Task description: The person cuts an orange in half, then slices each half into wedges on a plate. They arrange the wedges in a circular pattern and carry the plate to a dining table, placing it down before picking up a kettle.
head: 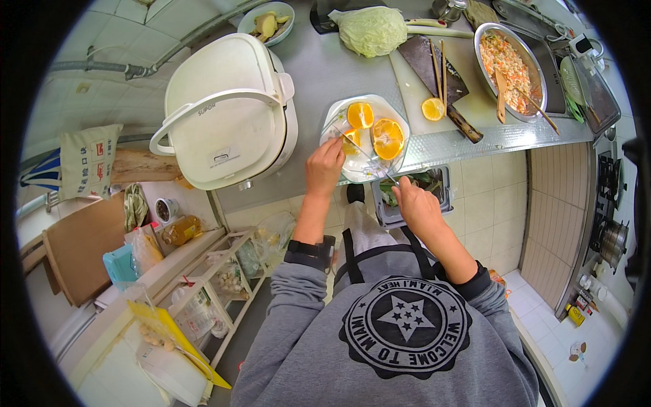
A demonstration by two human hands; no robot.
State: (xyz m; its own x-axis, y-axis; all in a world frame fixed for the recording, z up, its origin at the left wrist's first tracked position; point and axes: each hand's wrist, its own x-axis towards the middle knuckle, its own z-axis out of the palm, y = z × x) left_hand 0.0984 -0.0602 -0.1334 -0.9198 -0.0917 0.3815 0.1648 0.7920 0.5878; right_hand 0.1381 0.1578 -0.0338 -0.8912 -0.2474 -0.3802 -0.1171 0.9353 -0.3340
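Observation:
My left hand [326, 165] steadies an orange piece [352, 142] with its fingertips on a white plate [353, 174] at the counter's edge. In my right hand [418, 203] is a thin knife [374, 160]. Its blade slants across the plate and over the piece; whether it has cut in, I cannot tell. Two more cut oranges share the plate: a smaller piece [360, 115] at the back and a larger half [387, 139] to the right, cut face up. Another orange half [433, 109] rests on the cutting board [414, 119] beyond the plate.
A white rice cooker [224, 132] stands left of the plate. Right of it lie a cleaver [432, 71], chopsticks [444, 66] and a steel bowl [542, 96] of shredded food. A cabbage [371, 31] sits behind. Below the counter edge is a scrap bin [445, 198].

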